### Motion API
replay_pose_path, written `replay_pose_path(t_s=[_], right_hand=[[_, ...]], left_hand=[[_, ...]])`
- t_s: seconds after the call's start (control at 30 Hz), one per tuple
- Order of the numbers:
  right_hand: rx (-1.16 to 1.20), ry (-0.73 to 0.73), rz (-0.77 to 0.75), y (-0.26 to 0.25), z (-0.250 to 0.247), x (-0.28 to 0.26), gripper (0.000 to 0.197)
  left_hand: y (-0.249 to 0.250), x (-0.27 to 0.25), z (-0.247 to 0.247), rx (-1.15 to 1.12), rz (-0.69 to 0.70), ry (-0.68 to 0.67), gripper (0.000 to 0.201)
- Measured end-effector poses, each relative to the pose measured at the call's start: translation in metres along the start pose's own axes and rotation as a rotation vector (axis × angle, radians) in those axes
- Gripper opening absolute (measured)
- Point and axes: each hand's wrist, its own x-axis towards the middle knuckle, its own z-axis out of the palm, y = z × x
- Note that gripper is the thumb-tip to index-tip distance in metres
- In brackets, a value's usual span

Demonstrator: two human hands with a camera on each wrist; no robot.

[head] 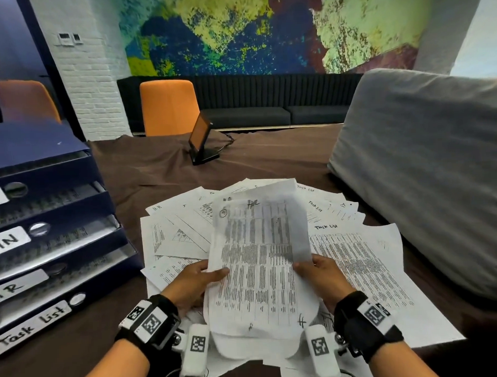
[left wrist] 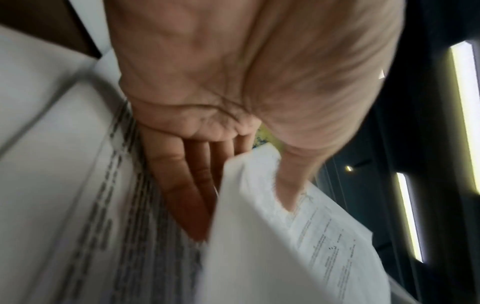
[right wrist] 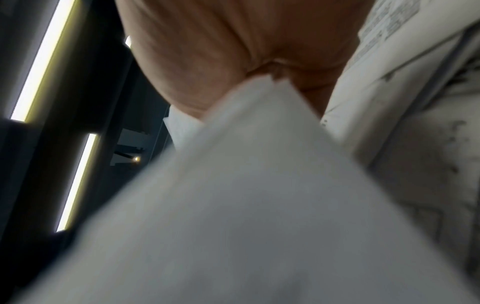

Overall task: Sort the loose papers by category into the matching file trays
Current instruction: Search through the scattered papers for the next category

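I hold a printed table sheet (head: 261, 258) up over a spread pile of loose papers (head: 371, 268) on the table. My left hand (head: 208, 277) pinches its left edge, thumb on top. My right hand (head: 309, 270) pinches the right edge. The left wrist view shows my left hand (left wrist: 207, 102) with fingers under the sheet (left wrist: 246, 246) and thumb over it. The right wrist view is blurred: my right hand (right wrist: 233, 51) meets the sheet (right wrist: 246, 205). Dark blue stacked file trays (head: 54, 223) stand at the left, with labels reading "HR" (head: 11, 289) and "Task list" (head: 32, 325).
A large grey cushion (head: 424, 168) leans at the right of the table. A small tilted screen on a stand (head: 202, 142) sits at the far middle, with an orange chair (head: 168, 106) behind it. Brown cloth (head: 156, 169) covers the table.
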Motion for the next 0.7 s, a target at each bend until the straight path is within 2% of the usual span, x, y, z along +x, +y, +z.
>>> replay_pose_path(t_s=[0.1, 0.23, 0.33, 0.43, 0.53, 0.7], right_hand=[[-0.042, -0.082, 0.011, 0.004, 0.011, -0.001, 0.015], [-0.029, -0.082, 0.020, 0.003, 0.022, 0.001, 0.026], [-0.041, -0.046, 0.039, -0.007, 0.025, 0.001, 0.026], [-0.061, -0.046, 0.039, -0.014, 0.028, 0.006, 0.027], [-0.188, -0.034, 0.002, -0.015, 0.031, 0.012, 0.031], [-0.252, 0.005, 0.012, -0.016, 0.031, 0.021, 0.031]], left_hand=[[-0.009, 0.007, -0.006, -0.028, -0.033, 0.000, 0.028], [-0.013, 0.019, -0.021, 0.007, -0.050, 0.161, 0.026], [-0.012, 0.024, -0.032, 0.010, -0.026, 0.239, 0.027], [-0.010, 0.024, -0.036, -0.020, -0.008, 0.261, 0.025], [-0.008, 0.022, -0.033, -0.079, 0.025, 0.291, 0.023], [-0.011, 0.023, -0.034, -0.219, 0.075, 0.316, 0.032]])
